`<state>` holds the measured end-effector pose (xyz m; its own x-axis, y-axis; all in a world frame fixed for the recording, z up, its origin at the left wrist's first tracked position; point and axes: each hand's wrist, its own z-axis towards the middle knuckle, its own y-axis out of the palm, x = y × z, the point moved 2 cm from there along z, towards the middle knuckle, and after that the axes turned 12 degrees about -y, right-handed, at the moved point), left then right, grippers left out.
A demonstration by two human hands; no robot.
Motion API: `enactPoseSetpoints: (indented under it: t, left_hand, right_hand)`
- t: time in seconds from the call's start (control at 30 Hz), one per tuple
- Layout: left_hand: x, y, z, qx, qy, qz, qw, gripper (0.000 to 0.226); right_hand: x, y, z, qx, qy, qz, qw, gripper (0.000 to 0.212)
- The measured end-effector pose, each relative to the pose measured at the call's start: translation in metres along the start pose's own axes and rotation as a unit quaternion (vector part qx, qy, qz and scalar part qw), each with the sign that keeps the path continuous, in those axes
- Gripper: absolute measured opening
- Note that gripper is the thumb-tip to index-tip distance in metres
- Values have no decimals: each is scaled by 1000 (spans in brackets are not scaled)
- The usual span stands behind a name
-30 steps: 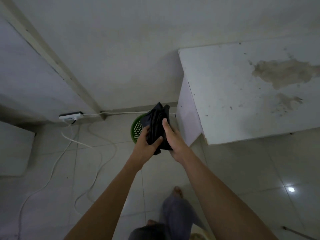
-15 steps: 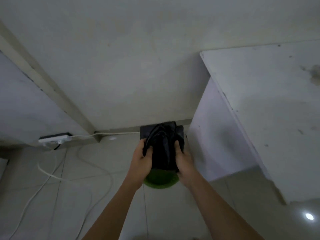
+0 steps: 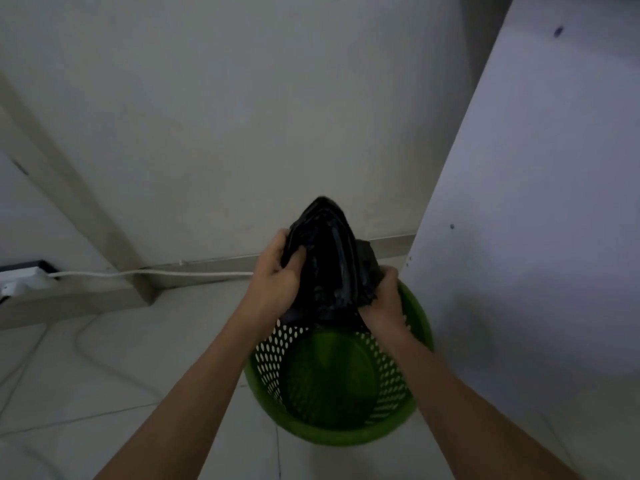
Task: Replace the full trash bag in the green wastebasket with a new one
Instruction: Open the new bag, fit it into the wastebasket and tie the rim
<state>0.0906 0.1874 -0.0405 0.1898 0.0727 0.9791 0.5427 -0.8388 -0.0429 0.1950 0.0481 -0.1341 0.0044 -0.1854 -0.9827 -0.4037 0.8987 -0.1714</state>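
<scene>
A green perforated wastebasket (image 3: pixel 346 431) stands on the tiled floor just below my hands, and its inside shows bare green. A crumpled black trash bag (image 3: pixel 329 258) hangs over the basket's far rim. My left hand (image 3: pixel 273 282) grips the bag's left edge, thumb tucked into the plastic. My right hand (image 3: pixel 384 299) grips its right edge, low by the rim. The bag's lower end is hidden behind my hands.
A white cabinet side (image 3: pixel 519 237) rises close on the right of the basket. A white wall (image 3: pixel 242 116) with a skirting strip stands behind. A white power strip (image 3: pixel 20 282) and its cables (image 3: pixel 138 271) lie on the floor at the left.
The view has dropped much closer to the basket. My hands have brought the bag down to its rim, and the basket's inside now shows.
</scene>
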Motion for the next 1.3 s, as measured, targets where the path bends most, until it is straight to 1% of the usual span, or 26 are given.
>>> enactPoseSetpoints:
  t: [0.07,0.1,0.13,0.2,0.23,0.27,0.3,0.37,0.43,0.47,0.5,0.53,0.6,0.7,0.77,0.87,0.93,1.0,1.03,1.07,1.1,1.13,1.17,1.23,1.27,1.3]
  left_hand:
    - [-10,0,7,9,26,-3,1000,15]
    - [-12,0,7,11,37,-6,999,16]
    - [-13,-1,6,10,48,-8,999,17]
    - [-12,-2,1,12,65,-9,998,18]
    - [-10,-4,-3,17,71,-10,997,19]
    - [-8,-6,-7,23,75,-11,997,19]
    - [-5,-8,-13,28,77,-12,997,18]
    - [4,-12,-24,30,72,-7,997,17]
    - [14,-13,-36,26,65,24,997,11]
    - [20,-12,-41,24,67,33,997,8]
    - [26,-12,-46,24,70,39,997,6]
    - [31,-11,-51,24,73,44,996,10]
    - [39,-14,-57,23,79,51,995,24]
    - [49,-23,-64,22,116,38,992,40]
    - [56,-31,-66,70,160,27,984,44]
    - [57,-40,-60,181,198,10,963,46]
    - [50,-42,-55,286,178,79,938,48]
    - [44,-42,-54,400,140,188,886,39]
    - [42,-41,-55,425,137,205,871,33]
    - [42,-40,-53,404,138,195,883,29]
    - [42,-35,-50,340,132,170,915,28]
    - [42,-27,-48,252,111,145,950,27]
    - [41,-18,-48,163,81,123,976,26]
    - [38,0,-49,19,21,65,997,43]
    - [36,7,-50,-22,7,25,999,52]
    - [33,12,-49,-45,0,-15,999,58]
  right_hand:
    - [5,-1,5,67,-58,-153,984,49]
    - [4,-3,8,109,-83,-207,969,51]
    - [-3,-5,9,146,-113,-224,957,42]
    - [-18,-13,10,182,-178,-152,955,17]
    - [-30,-16,8,175,-192,-90,961,9]
    - [-42,-18,5,146,-192,-25,970,6]
    - [-59,-19,-2,106,-188,20,976,15]
    - [-92,-20,-16,-8,-177,57,983,43]
    - [-119,-24,-32,-125,-145,84,978,65]
    - [-130,-27,-41,-168,-130,98,972,67]
    - [-138,-31,-46,-201,-130,97,966,61]
    - [-145,-33,-49,-219,-149,73,962,49]
    - [-154,-37,-48,-184,-203,7,962,31]
    - [-160,-44,-49,-118,-206,7,971,27]
    - [-166,-49,-52,-116,-195,9,974,30]
    - [-174,-53,-60,-130,-198,-24,971,38]
    - [-174,-52,-63,-131,-190,-40,972,36]
    - [-173,-48,-67,-112,-183,-33,976,32]
    - [-172,-45,-68,-96,-183,-15,978,31]
    - [-170,-42,-69,-76,-183,8,980,30]
    - [-167,-38,-68,-65,-177,31,982,32]
    - [-165,-34,-69,-75,-163,55,982,36]
    - [-163,-28,-70,-114,-143,73,980,46]
    - [-158,-17,-77,-242,-96,96,961,70]
    - [-153,-12,-78,-293,-77,116,946,75]
    - [-150,-8,-77,-306,-63,133,941,73]
